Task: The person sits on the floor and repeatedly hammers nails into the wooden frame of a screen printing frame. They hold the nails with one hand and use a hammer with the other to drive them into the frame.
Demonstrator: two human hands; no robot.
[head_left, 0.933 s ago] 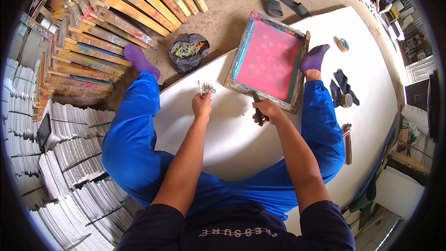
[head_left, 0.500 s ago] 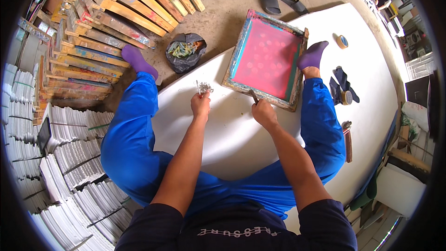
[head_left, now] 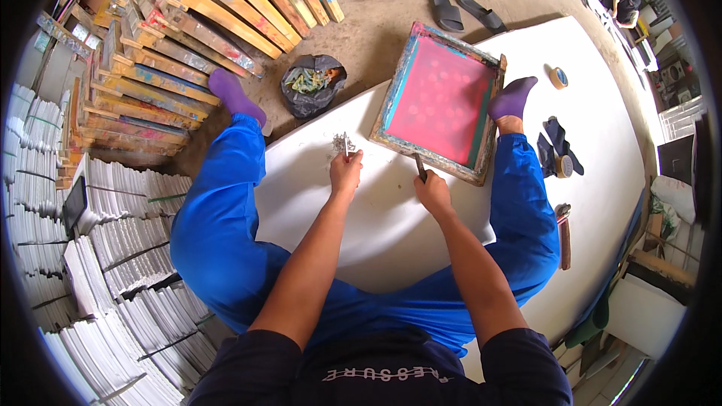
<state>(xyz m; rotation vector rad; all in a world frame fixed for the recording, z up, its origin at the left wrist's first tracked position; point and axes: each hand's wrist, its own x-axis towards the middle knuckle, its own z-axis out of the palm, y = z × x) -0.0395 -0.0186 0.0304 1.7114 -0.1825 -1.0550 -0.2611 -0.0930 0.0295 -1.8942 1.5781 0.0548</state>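
My left hand [head_left: 346, 174] is closed around a slim, pale tool [head_left: 346, 143] whose exact kind is too small to make out. Its tip points away from me, beside a small pile of thin grey metal bits [head_left: 337, 140] that look like staples. My right hand [head_left: 433, 192] grips a dark, narrow-handled tool [head_left: 421, 168], its far end at the near edge of a wooden screen-printing frame [head_left: 432, 152]. Pink mesh [head_left: 442, 98] with pale round spots fills the frame, which lies flat on a white board [head_left: 316, 233] between my legs.
A black bag of scraps [head_left: 312, 105] stands past the board's left edge. Wooden frames [head_left: 162, 90] are stacked at far left, above bundled paper [head_left: 131, 218]. Tape rolls [head_left: 557, 77], dark cloth pieces [head_left: 558, 139] and a brown-handled tool [head_left: 565, 237] lie right. Sandals [head_left: 447, 11] sit beyond.
My left hand has moved right, closer to the frame. The dark tool in my right hand has turned from slanting left to pointing more straight ahead. The whole view has shifted slightly.
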